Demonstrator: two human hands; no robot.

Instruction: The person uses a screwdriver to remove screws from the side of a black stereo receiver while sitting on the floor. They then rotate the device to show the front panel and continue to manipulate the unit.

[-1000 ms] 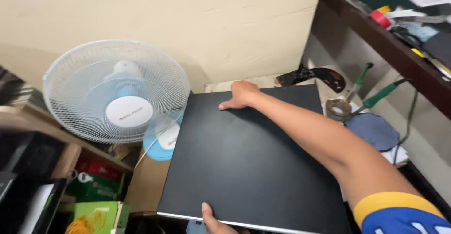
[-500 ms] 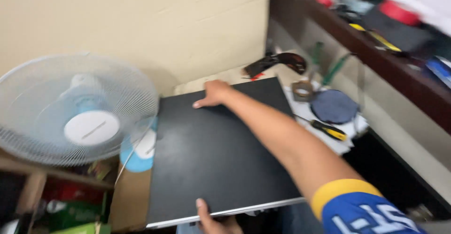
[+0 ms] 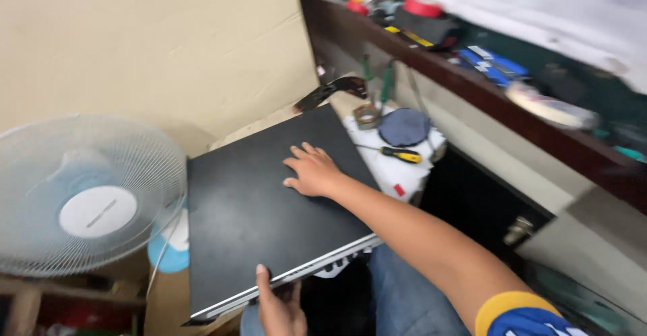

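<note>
A closed black laptop (image 3: pixel 256 208) with a silver edge lies tilted across my lap and the low surface ahead. My right hand (image 3: pixel 312 171) rests flat on its lid, fingers spread, near the lid's right half. Under the near edge, my left hand (image 3: pixel 278 306) grips the laptop, thumb up over the silver rim.
A white and blue table fan (image 3: pixel 87 198) stands at the left. To the right, a white board holds a yellow-handled screwdriver (image 3: pixel 399 154), a round dark blue pad (image 3: pixel 403 127) and a tape roll (image 3: pixel 367 115). A dark wooden shelf (image 3: pixel 485 86) with tools runs along the right wall.
My right hand has slid from the laptop's far edge back to the middle of the lid. The view has swung right, and the fan sits further left.
</note>
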